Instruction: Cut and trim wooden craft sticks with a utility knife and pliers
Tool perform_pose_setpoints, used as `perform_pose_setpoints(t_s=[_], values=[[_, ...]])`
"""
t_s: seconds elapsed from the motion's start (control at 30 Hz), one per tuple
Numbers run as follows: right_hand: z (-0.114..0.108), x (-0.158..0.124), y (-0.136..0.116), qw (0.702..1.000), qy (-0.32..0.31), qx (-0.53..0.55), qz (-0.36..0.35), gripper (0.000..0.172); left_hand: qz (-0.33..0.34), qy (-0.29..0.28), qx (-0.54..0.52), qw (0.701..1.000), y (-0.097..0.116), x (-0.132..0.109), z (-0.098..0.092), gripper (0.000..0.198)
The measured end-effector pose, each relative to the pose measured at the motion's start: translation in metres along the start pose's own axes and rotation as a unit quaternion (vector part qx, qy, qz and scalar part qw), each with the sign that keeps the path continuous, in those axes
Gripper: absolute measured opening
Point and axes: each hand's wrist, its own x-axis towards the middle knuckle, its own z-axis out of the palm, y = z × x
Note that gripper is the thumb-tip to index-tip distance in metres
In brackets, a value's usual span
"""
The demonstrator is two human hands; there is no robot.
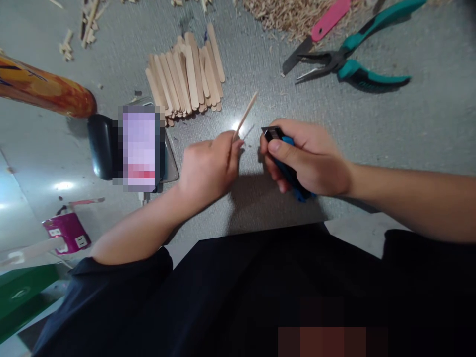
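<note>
My left hand (211, 166) pinches a thin wooden stick (246, 115), which slants up and to the right from the fingers. To its right, my right hand (305, 156) is wrapped round a blue and black utility knife (286, 171); a short dark blade shows at its top end, pointing left. The stick and the blade are apart. Behind my left hand lies a pile of flat wooden sticks (186, 74), side by side on the grey table (241, 64).
Teal-handled pliers (345, 59) and a pink-handled blade (330, 20) lie at the back right, near wood shavings (282, 15). At left are a phone (139, 148), a black case (100, 146), an orange can (44, 87) and a purple power adapter (70, 230).
</note>
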Motion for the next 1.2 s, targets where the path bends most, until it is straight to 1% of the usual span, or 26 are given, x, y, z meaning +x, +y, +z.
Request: perform_pose_setpoints(t_s=[0.03,0.07,0.1,0.13,0.17,0.23,0.3,0.43,0.57,0.7,0.77,0.83,0.87,0.93,0.97,1.03,1.1,1.2], values=[[-0.001,0.000,-0.001,1.000,0.008,-0.004,-0.005,0.027,0.010,0.027,0.051,0.998,-0.004,0.001,0.000,0.047],[-0.001,0.000,-0.001,1.000,0.014,-0.009,-0.008,0.025,0.020,0.041,0.099,0.994,-0.008,0.003,-0.001,0.049],[-0.001,0.001,-0.002,1.000,0.018,-0.013,-0.009,0.023,0.029,0.046,0.130,0.990,-0.010,0.004,-0.002,0.051],[-0.001,0.001,-0.003,1.000,0.021,-0.015,-0.009,0.021,0.032,0.044,0.137,0.989,-0.011,0.005,-0.003,0.052],[-0.001,0.002,-0.003,1.000,0.023,-0.018,-0.008,0.020,0.031,0.035,0.124,0.991,-0.010,0.005,-0.004,0.052],[0.000,0.003,-0.004,0.999,0.020,-0.028,-0.005,0.022,0.010,0.005,0.045,0.999,-0.004,0.004,-0.006,0.050],[-0.001,0.004,-0.004,0.999,0.004,-0.041,-0.003,0.028,-0.010,-0.020,-0.033,0.999,0.005,0.002,-0.007,0.052],[-0.004,0.003,-0.003,0.998,-0.029,-0.058,-0.007,0.040,-0.025,-0.032,-0.141,0.989,0.018,-0.002,-0.004,0.056],[-0.007,0.002,-0.002,0.998,-0.045,-0.046,-0.013,0.050,-0.029,-0.035,-0.167,0.985,0.018,-0.007,0.002,0.055],[-0.009,0.001,-0.006,0.998,-0.043,-0.049,-0.007,0.046,0.000,-0.015,-0.178,0.984,0.013,-0.011,0.008,0.050],[-0.012,0.000,-0.009,0.996,-0.041,-0.082,-0.017,0.043,0.015,-0.007,-0.186,0.982,0.011,-0.013,0.009,0.046],[-0.015,-0.001,-0.012,0.984,-0.038,-0.164,-0.054,0.036,0.020,-0.003,-0.177,0.984,0.010,-0.014,0.010,0.045],[-0.016,-0.002,-0.013,0.971,-0.031,-0.222,-0.084,0.032,0.018,-0.001,-0.168,0.986,0.010,-0.014,0.010,0.046],[-0.018,-0.003,-0.014,0.932,-0.008,-0.335,-0.138,0.024,0.005,-0.001,-0.149,0.989,0.009,-0.015,0.010,0.050],[-0.018,-0.003,-0.014,0.914,0.004,-0.375,-0.155,0.022,-0.002,-0.004,-0.142,0.990,0.009,-0.016,0.010,0.051],[-0.019,-0.002,-0.013,0.896,0.017,-0.412,-0.167,0.021,-0.007,-0.005,-0.137,0.991,0.010,-0.016,0.010,0.053],[-0.019,-0.001,-0.011,0.890,0.019,-0.425,-0.161,0.023,-0.004,-0.002,-0.130,0.992,0.011,-0.017,0.010,0.055],[-0.019,0.001,-0.009,0.872,0.017,-0.462,-0.163,0.026,0.004,0.005,-0.108,0.994,0.013,-0.018,0.010,0.055]])
